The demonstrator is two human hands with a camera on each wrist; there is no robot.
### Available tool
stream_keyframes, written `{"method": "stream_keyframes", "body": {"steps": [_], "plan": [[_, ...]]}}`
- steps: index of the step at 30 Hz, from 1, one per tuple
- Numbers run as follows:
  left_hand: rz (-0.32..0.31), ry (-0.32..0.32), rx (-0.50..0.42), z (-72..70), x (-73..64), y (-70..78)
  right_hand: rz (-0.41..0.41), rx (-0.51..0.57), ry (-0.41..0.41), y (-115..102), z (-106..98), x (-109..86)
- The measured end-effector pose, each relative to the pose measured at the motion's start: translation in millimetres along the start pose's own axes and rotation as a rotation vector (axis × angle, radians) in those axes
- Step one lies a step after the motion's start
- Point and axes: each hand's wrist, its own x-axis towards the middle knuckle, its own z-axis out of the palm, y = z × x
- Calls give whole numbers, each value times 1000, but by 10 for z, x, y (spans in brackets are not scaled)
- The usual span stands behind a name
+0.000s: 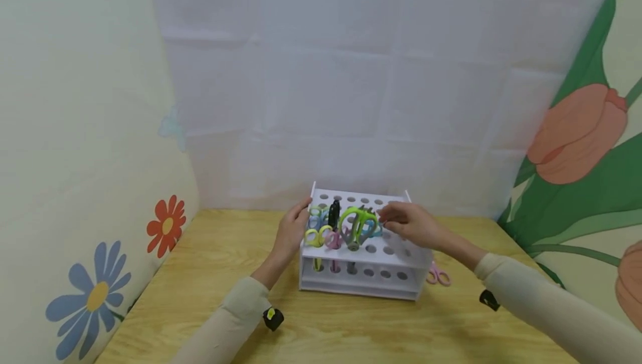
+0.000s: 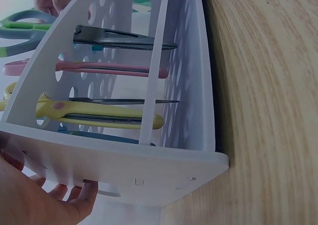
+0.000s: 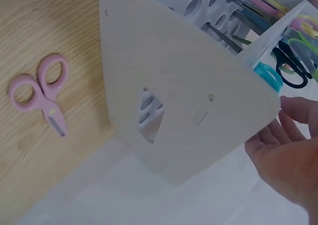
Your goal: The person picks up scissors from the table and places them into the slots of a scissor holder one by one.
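A white rack [image 1: 358, 291] with rows of round holes stands on the wooden table. My left hand [image 1: 292, 229] holds its left side panel, fingertips bent against the outer face in the left wrist view. Several scissors stand blades-down in the holes: yellow scissors [image 2: 99, 111], pink scissors [image 2: 112, 68], black-handled scissors [image 1: 334, 216] and large green-and-grey scissors [image 1: 343, 224]. My right hand [image 1: 411, 224], fingers loosely bent, hovers at the rack's right side, close to teal-handled scissors [image 3: 269, 77]. Nothing shows between its fingers. Blue-handled scissors [image 1: 314, 222] sit at the left.
Small pink scissors [image 3: 47, 93] lie on the table [image 1: 220, 275] just right of the rack. A white cloth [image 1: 326, 74] hangs behind, and flower-printed panels [image 1: 95, 185] flank the table.
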Motion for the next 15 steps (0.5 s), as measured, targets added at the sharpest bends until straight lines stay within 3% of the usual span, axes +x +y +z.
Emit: {"method": "stream_keyframes", "body": {"steps": [15], "plan": [[12, 7, 14, -11, 2, -28, 12, -57, 60, 125, -299, -310]]}}
